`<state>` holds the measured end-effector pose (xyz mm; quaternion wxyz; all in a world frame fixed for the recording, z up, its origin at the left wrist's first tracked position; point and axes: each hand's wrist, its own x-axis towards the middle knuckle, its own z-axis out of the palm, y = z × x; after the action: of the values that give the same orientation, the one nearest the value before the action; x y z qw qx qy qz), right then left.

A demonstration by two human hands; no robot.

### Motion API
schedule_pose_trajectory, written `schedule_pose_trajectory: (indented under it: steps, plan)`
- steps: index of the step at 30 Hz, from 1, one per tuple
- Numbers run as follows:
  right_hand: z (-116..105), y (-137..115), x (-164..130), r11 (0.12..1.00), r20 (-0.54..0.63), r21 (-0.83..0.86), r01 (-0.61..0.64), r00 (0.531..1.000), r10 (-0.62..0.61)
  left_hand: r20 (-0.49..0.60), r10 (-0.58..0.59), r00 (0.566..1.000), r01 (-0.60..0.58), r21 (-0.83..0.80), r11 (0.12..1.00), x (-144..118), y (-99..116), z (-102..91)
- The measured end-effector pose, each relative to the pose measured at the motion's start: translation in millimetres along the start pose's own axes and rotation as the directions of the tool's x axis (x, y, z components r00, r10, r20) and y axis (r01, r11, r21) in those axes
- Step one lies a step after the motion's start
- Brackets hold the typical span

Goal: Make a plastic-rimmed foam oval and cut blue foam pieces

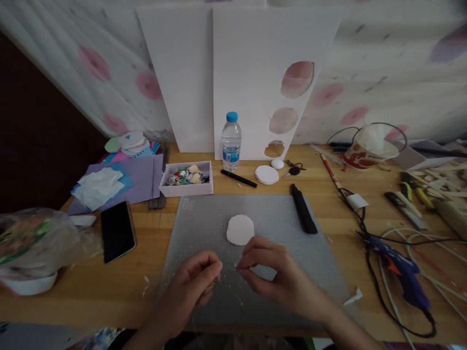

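My left hand (197, 282) is closed over the grey cutting mat (199, 223), thumb pressed on the curled fingers; what it holds, if anything, is hidden. Just right of it, my right hand (275, 272) pinches with thumb and fingertips at a tiny pale bit too small to name. The fingertips of both hands are a short gap apart. Beyond them a white foam-like disc (240, 230) with a rough edge lies flat on the mat. A black capped tool or marker (303, 209) rests at the mat's right edge.
Behind the mat are a box of scraps (187, 189), a black pen (239, 178), a water bottle (231, 141) and another white disc (266, 175). A phone (117, 232) lies left. A blue glue gun (401, 274) with looping cables lies right.
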<state>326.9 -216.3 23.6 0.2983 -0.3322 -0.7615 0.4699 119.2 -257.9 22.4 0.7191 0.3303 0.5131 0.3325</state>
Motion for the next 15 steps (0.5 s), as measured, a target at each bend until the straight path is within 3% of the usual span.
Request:
schedule_pose_trajectory:
  steps: [3, 10, 15]
  plan:
    - [1, -1, -1, 0.999, 0.031, 0.006, -0.053, 0.998, 0.052, 0.029, 0.006, 1.0, -0.009, 0.078, 0.997, 1, -5, -3.1]
    - [2, -3, -8, 0.995, 0.26, -0.012, -0.102, 0.96, 0.102, 0.068, -0.036, 0.997, 0.016, 0.27, 0.963, 3, -1, -4.7]
    - [10, 1, -11, 0.984, 0.201, 0.027, -0.174, 0.966, 0.165, 0.081, 0.021, 0.996, -0.052, 0.401, 0.915, 2, 5, -3.4]
